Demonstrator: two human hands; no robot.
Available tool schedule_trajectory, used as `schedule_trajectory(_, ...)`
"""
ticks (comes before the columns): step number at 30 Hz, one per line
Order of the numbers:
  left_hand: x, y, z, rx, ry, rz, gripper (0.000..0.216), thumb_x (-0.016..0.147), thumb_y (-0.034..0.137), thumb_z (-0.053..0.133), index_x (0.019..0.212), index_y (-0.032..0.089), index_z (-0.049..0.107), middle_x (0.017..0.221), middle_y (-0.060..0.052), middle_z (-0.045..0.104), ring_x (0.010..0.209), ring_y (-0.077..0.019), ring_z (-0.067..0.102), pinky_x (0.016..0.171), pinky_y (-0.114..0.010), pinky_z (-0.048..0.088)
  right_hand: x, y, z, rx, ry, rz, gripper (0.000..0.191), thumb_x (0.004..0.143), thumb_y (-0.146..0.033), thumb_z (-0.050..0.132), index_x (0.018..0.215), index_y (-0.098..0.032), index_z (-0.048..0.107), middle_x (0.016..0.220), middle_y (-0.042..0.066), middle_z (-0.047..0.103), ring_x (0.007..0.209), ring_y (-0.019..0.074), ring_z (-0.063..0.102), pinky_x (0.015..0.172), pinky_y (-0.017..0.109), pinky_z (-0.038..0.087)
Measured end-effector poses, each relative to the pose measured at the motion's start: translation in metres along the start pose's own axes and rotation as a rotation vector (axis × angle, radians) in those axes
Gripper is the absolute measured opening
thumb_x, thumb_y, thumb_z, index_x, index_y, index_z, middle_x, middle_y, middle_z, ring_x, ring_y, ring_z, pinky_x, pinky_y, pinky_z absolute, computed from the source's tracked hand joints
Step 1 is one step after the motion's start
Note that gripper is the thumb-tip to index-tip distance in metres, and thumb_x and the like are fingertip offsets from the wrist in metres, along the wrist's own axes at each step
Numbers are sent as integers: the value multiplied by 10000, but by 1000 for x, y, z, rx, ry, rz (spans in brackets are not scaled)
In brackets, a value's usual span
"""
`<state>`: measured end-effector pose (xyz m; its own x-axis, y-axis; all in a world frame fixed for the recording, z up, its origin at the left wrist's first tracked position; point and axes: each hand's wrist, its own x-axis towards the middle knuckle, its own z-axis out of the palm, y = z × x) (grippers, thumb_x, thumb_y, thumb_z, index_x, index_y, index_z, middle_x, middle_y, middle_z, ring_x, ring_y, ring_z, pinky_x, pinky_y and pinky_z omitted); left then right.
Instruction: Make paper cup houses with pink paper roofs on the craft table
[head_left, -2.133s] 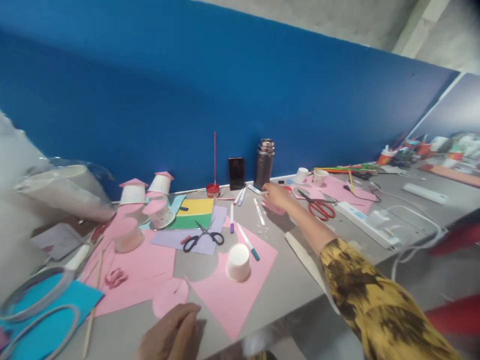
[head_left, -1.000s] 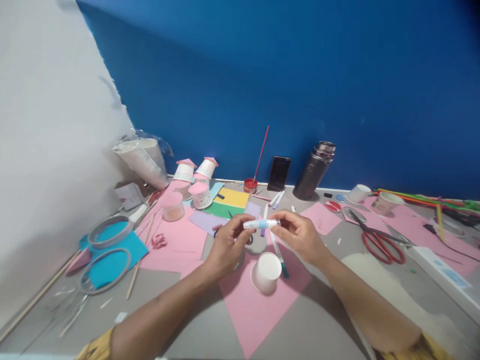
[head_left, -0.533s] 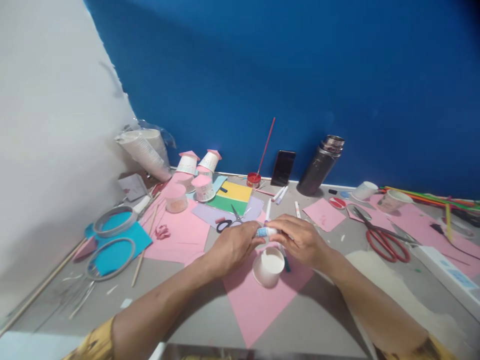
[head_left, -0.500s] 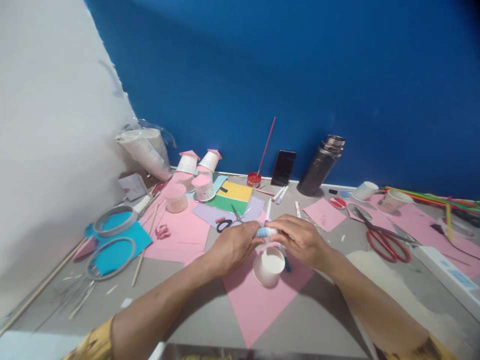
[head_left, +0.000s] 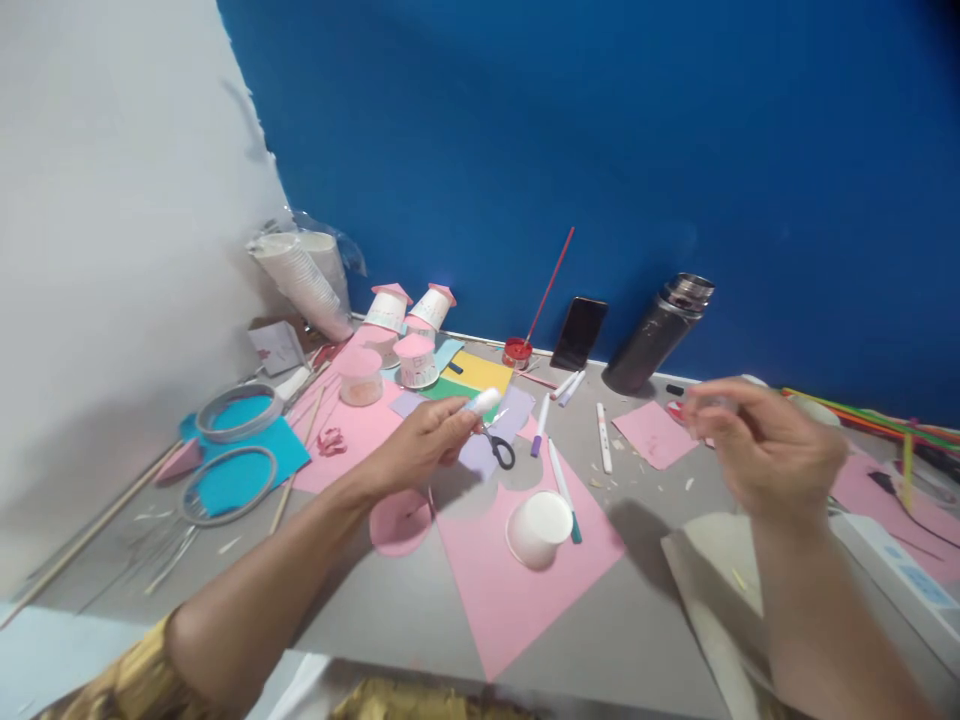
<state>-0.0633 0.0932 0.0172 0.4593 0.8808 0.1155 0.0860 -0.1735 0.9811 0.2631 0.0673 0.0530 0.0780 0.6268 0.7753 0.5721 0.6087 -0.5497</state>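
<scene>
My left hand [head_left: 442,435] is closed around a glue stick [head_left: 484,402], its white end pointing up and right, over the lilac paper and the scissors [head_left: 501,450]. My right hand [head_left: 772,450] is lifted at the right with fingers curled and thumb drawn in; whatever is between them is too blurred to make out. Between the hands, a white paper cup [head_left: 538,530] stands upside down on a pink paper sheet [head_left: 517,610] with a cut-out edge. Left of it lies a round pink paper piece [head_left: 401,522]. A teal-ended marker [head_left: 562,485] lies behind the cup.
Small cup houses with pink tops [head_left: 417,362] stand at the back left, near stacked cups [head_left: 300,270]. Embroidery hoops [head_left: 229,485] lie at left. A phone [head_left: 579,333] and a dark flask [head_left: 660,335] stand against the blue wall. A white power strip [head_left: 900,570] is at right.
My hands, together on the glue stick before, have parted. The left keeps the glue stick and has moved slightly left and up; the right has swung up and far right.
</scene>
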Motion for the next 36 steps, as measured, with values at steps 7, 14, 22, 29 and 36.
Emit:
schedule_trajectory(7, 1, -6, 17, -60, -23, 67, 363, 908, 527, 677, 985, 173, 708, 856, -30, 638, 754, -143, 549, 681, -259, 420, 5, 23, 25, 233, -374, 541, 435, 747, -509, 832, 1013, -198, 684, 668, -14, 665, 548, 149, 604, 521, 274, 477)
schedule_trajectory(14, -2, -4, 23, -132, -64, 42, 359, 960, 525, 610, 1082, 197, 690, 1024, -83, 723, 929, -194, 625, 831, -319, 471, -3, 26, 35, 62, -628, 457, 347, 915, -513, 618, 978, -189, 727, 758, 28, 712, 606, 160, 598, 579, 291, 469)
schedule_trajectory(22, -2, -5, 24, -243, 59, -15, 362, 797, 503, 811, 964, 185, 768, 929, -64, 714, 842, -190, 635, 798, -334, 502, -19, 50, 51, -491, -831, 195, 175, 943, -284, 595, 1022, -189, 720, 970, 87, 759, 858, 228, 685, 735, 312, 454)
schedule_trajectory(29, -1, -10, 27, -420, 41, -76, 425, 754, 466, 867, 1053, 181, 765, 956, -107, 773, 811, -198, 669, 778, -346, 515, -24, 54, 57, -507, -788, 143, 118, 912, -244, 642, 970, -198, 734, 981, 101, 736, 900, 248, 686, 745, 321, 481)
schedule_trajectory(36, -3, -7, 40, -648, 8, -147, 412, 644, 389, 950, 936, 159, 772, 900, -75, 749, 838, -202, 679, 822, -337, 516, -39, -19, 61, 0, -497, -205, 400, 909, -537, 713, 1159, -238, 621, 947, 68, 728, 786, 217, 677, 708, 346, 546)
